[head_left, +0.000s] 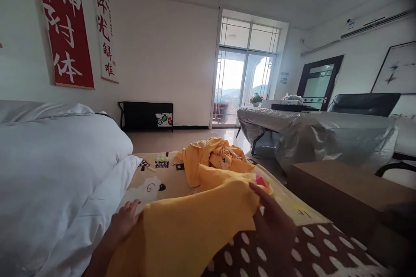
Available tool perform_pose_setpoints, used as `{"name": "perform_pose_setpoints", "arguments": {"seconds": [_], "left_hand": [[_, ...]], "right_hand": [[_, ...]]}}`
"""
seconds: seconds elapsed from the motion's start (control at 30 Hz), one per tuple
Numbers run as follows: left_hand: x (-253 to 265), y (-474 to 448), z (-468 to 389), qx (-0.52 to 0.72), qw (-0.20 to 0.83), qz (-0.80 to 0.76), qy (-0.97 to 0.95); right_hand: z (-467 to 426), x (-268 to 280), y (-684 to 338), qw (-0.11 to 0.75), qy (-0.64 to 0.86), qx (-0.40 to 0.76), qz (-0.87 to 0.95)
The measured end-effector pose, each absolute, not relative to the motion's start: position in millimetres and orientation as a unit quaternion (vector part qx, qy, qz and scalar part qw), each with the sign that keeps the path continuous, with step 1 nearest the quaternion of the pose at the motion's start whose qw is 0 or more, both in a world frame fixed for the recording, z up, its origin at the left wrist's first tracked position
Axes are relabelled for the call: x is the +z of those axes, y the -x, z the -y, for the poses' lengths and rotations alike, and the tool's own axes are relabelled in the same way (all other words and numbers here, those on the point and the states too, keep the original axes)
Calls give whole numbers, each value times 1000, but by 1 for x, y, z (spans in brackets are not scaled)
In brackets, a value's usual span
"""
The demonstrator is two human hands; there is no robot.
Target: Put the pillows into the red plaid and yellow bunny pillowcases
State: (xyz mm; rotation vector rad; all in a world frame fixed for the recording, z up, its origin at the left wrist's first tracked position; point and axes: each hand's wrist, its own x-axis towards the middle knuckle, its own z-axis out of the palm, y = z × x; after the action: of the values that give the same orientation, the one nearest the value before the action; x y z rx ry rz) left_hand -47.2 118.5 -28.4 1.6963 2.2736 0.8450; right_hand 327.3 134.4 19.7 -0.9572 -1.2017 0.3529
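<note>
A yellow cloth is held spread over the patterned bedcover, its near part raised and its far part lying in a crumpled heap. Its left edge is gripped by the curled fingers of the left hand; its right side is pinched by the fingers of the right hand, just beside a small pink-and-white patch. A white sheep figure is printed on the cover beyond the left hand. The bed's left side is covered by a puffy white quilt. To the right, a brown box-like piece is seen, with a plastic-draped desk behind it.
</note>
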Motion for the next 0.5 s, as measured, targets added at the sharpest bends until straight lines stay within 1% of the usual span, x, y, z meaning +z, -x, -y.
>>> {"name": "perform_pose_setpoints", "arguments": {"seconds": [0.03, 0.07, 0.1, 0.17, 0.23, 0.3, 0.37, 0.43, 0.5], "left_hand": [[-32, 41, -121, 240, 68, -776, -579], [-32, 30, -120, 227, 51, -770, -594], [-31, 15, -117, 244, 43, -746, -619], [-26, -23, -107, 323, 59, -658, -677], [-25, -65, -96, 364, 93, -587, -717], [-31, -99, -92, 362, 116, -556, -739], [-39, -119, -93, 351, 128, -579, -725], [-45, -122, -97, 343, 143, -604, -705], [-43, -111, -100, 354, 162, -600, -699]], "right_hand": [[-143, 18, -321, 687, 438, 155, 559], [-152, 15, -314, 670, 449, 161, 568], [-161, 11, -306, 654, 463, 170, 574], [-174, 3, -290, 619, 483, 159, 598], [-173, -4, -274, 588, 471, 94, 651], [-161, -7, -260, 574, 422, 6, 702], [-146, -7, -251, 563, 360, -53, 742], [-134, -5, -248, 542, 292, -59, 786], [-129, -5, -249, 513, 248, -25, 821]]}}
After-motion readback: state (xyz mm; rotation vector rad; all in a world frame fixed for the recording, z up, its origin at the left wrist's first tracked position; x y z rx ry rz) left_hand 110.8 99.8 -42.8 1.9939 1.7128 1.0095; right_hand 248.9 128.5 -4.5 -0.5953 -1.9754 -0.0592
